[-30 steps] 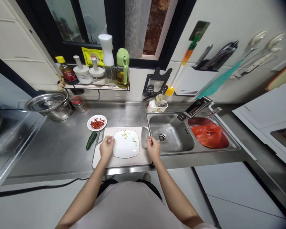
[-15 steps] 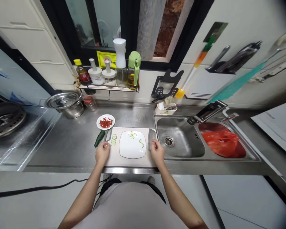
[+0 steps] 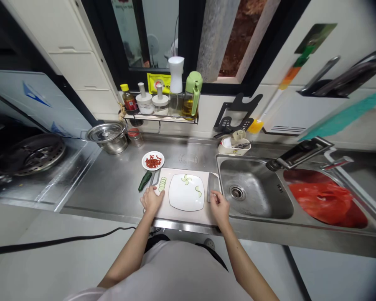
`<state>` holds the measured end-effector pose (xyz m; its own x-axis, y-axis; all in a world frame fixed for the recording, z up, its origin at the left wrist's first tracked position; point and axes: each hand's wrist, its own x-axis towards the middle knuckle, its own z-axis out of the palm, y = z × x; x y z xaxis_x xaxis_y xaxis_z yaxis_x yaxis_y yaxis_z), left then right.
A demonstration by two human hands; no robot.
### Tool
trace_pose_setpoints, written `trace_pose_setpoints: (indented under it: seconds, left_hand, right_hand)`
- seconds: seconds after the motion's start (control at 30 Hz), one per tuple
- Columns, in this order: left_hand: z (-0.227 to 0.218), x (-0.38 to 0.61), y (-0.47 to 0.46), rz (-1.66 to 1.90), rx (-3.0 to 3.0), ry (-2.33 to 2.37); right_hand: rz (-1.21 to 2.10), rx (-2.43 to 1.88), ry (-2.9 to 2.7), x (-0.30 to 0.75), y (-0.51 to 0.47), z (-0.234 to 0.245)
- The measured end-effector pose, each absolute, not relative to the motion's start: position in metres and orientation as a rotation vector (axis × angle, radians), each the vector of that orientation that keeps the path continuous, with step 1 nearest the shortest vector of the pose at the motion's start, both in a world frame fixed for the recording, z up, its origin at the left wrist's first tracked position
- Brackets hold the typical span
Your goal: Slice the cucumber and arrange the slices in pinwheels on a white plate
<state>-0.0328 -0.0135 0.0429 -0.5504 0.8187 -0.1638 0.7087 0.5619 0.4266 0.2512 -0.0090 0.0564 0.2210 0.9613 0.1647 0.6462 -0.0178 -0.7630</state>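
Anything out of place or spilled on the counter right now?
Nothing spilled. Only oddity: the cucumber end lies off the cutting board on the bare counter, left of the slices by the left hand.

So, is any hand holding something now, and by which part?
The right hand grips the knife at its handle end; the blade lies flat on the cutting board. The left hand rests beside the cucumber slices, holding nothing visible.

Steel counter (image 3: 113,188) w/ sink (image 3: 257,196); black-framed window (image 3: 156,33) above; white cabinets (image 3: 65,46) left; pale tiled floor (image 3: 332,271).
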Motion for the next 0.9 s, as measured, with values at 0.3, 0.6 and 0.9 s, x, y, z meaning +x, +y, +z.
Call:
trace_pose_setpoints:
  seconds: [0.3,0.6,0.9]
  left_hand:
    - [0.038,-0.025,-0.013,0.613,1.269,2.396]
    - [0.059,-0.024,0.003,1.246,0.853,1.755]
    - [0.123,0.003,0.006,1.288,0.883,1.25]
  right_hand:
    - [0.543,-1.722,-1.543,0.244,-0.012,0.061]
    - [0.625,-1.614,-1.518,0.229,-0.007,0.084]
    - [0.777,-1.282,-1.659,0.192,0.022,0.132]
